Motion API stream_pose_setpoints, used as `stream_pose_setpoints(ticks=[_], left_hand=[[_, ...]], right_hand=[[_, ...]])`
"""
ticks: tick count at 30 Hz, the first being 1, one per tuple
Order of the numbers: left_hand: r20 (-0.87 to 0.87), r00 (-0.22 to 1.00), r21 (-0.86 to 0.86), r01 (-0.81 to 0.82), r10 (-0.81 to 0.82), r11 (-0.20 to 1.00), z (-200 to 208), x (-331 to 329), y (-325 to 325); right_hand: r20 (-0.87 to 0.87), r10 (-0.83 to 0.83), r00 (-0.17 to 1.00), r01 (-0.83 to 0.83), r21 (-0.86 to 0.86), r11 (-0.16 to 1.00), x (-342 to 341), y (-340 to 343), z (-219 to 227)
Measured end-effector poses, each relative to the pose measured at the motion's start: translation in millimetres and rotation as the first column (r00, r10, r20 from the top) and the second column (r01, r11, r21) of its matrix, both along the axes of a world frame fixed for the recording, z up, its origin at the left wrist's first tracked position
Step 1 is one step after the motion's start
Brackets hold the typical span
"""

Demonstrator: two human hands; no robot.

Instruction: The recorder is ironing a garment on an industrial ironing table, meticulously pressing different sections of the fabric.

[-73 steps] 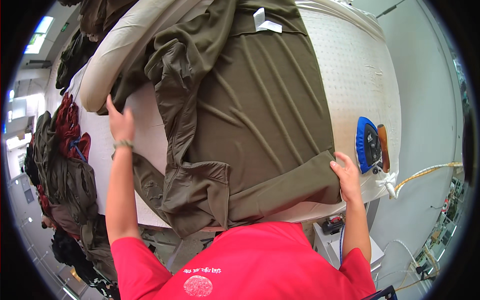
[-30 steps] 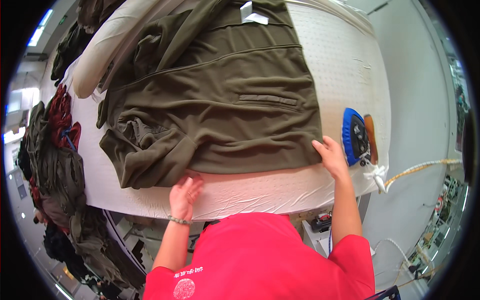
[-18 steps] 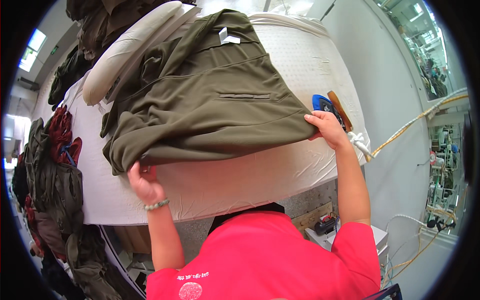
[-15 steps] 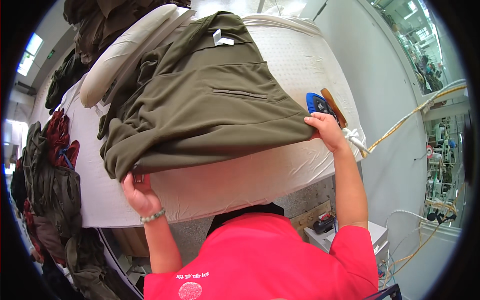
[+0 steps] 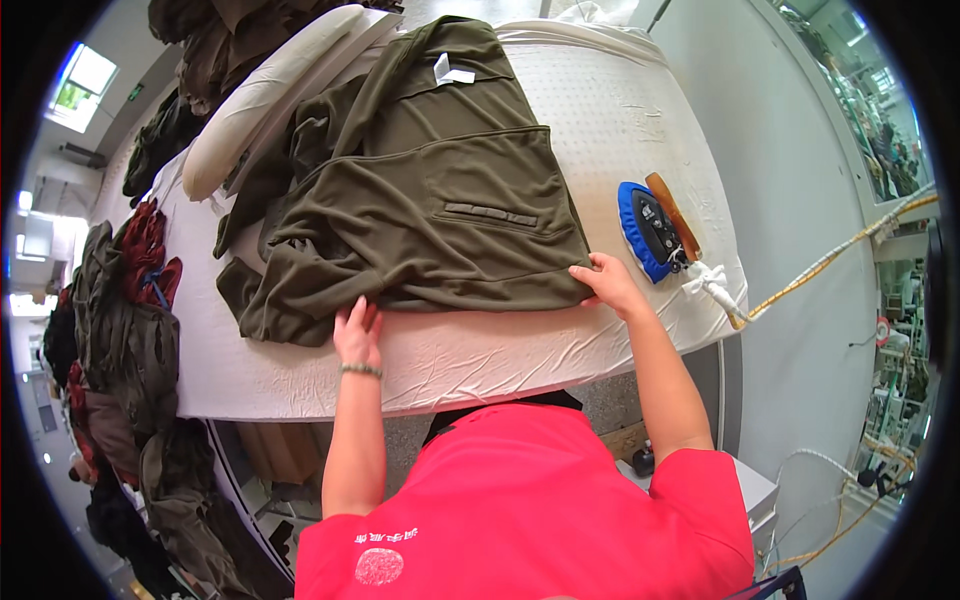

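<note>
An olive-green jacket (image 5: 450,220) lies spread over the white padded ironing table, a long slit pocket running across its panel and a white label (image 5: 452,72) at its upper end. Along its near edge, my left hand (image 5: 357,338) rests with fingers stretched out on the cloth beside some bunched folds. At the near right corner, my right hand (image 5: 614,287) pinches the hem between thumb and fingers. Just beyond that hand, an iron (image 5: 652,232) with a blue sole cover and a brown wooden handle stands on the table.
A padded pressing arm (image 5: 270,100) rises at the back left of the ironing table (image 5: 660,130). Dark garments (image 5: 125,370) hang in a row at the left. A rope-wrapped hose (image 5: 800,290) runs from the iron to the right, beside a grey wall panel (image 5: 760,200).
The jacket's near edge has come down onto the table and lies flatter. My left hand has shifted right and loosened its hold; my right hand has moved slightly left, away from the iron.
</note>
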State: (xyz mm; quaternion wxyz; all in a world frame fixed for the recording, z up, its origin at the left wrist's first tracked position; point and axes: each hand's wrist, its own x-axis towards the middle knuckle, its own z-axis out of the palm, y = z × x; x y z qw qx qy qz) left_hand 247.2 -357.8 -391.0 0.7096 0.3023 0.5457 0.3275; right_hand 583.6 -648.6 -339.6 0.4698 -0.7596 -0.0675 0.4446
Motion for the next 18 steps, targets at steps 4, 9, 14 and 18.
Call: stream_pose_setpoints(ticks=[4, 9, 14, 18], left_hand=[[-0.165, 0.974, 0.336, -0.093, 0.156, 0.937, 5.4, 46.2, -0.5], [-0.431, 0.873, 0.774, 0.225, 0.231, 0.592, 15.6, 67.3, -4.3], [-0.899, 0.369, 0.437, 0.740, 0.235, 0.511, 7.8, 85.4, -7.3], [-0.971, 0.240, 0.198, 0.752, 0.019, 0.629, 23.4, 101.8, 6.3]], right_hand=[[-0.094, 0.084, 0.992, -0.084, 0.004, 0.996, 11.2, -0.2, -10.7], [-0.132, 0.120, 0.984, -0.111, 0.074, 0.991, 31.0, -2.1, -5.3], [-0.161, 0.129, 0.979, -0.106, 0.144, 0.984, 37.9, -1.1, -22.1], [-0.181, 0.147, 0.972, -0.126, 0.127, 0.984, 44.0, 1.7, -26.4]])
